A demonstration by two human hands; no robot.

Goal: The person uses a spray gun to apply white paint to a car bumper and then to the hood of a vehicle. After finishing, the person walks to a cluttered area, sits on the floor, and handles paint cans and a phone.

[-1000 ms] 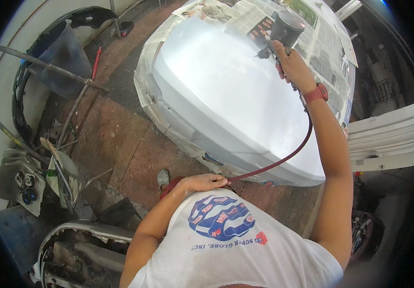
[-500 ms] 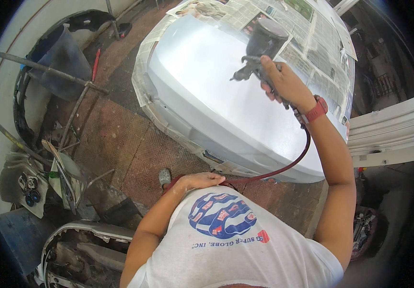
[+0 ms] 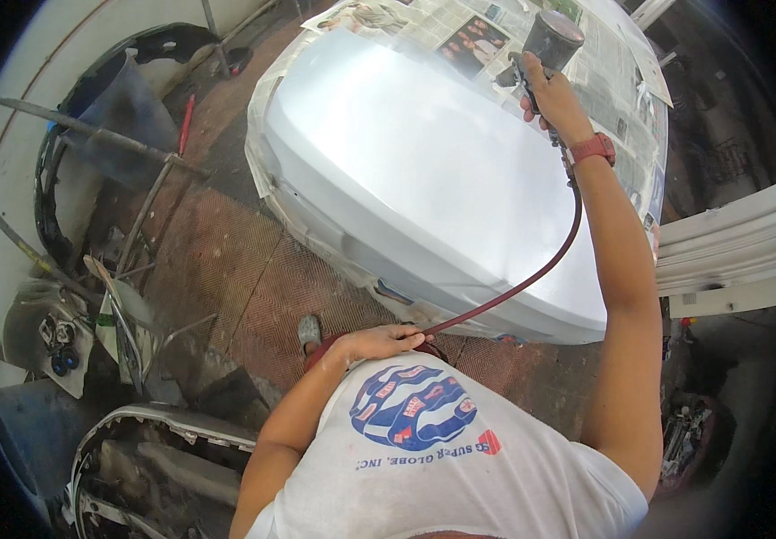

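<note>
Reddish-brown patterned floor (image 3: 253, 269) runs under a cluttered workshop yard; at its middle a large pale silver-blue car panel (image 3: 415, 171) lies glossy and slightly domed, its far side and edges masked with newspaper (image 3: 612, 81); a dark bumper (image 3: 64, 153) leans by the wall at the left, metal rods (image 3: 91, 135) cross in front of it, and a second, pale bumper (image 3: 154, 449) lies at the lower left; stacked white slats (image 3: 729, 251) sit at the right edge.

Right hand (image 3: 554, 99) is stretched out over the far part of the panel, fingers wrapped closed around the grip of a spray gun (image 3: 545, 49); the gun's dark cup stands on top, above the newspaper; whether the trigger is pressed cannot be told; a red wristband (image 3: 593, 146) circles that wrist.

From the gun a dark red air hose (image 3: 532, 278) hangs in a curve across the panel's near right part and comes back toward the body; left hand (image 3: 388, 343) is held close to the person's chest, just past the panel's near edge, fingers curled shut around that hose; a shoe (image 3: 309, 332) shows on the floor just beside this hand.
</note>
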